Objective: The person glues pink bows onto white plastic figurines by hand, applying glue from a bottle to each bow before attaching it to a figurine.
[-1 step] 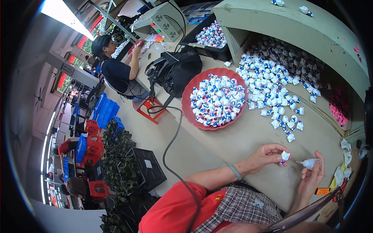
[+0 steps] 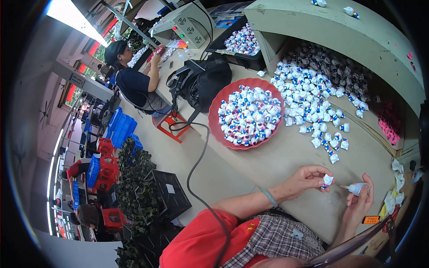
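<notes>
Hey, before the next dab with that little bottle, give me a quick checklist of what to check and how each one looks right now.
1. Left hand pinching the small white piece at the fingertips: ok.
2. Right hand gripping the squeeze bottle: ok.
3. Nozzle pointing toward the piece: ok; it stops just short, not touching.
4. Piece turned to the correct face: cannot tell, too small.
5. Red bowl stocked with pieces: ok, it is full.
6. Loose pile on the table clear of both hands: ok.
</notes>
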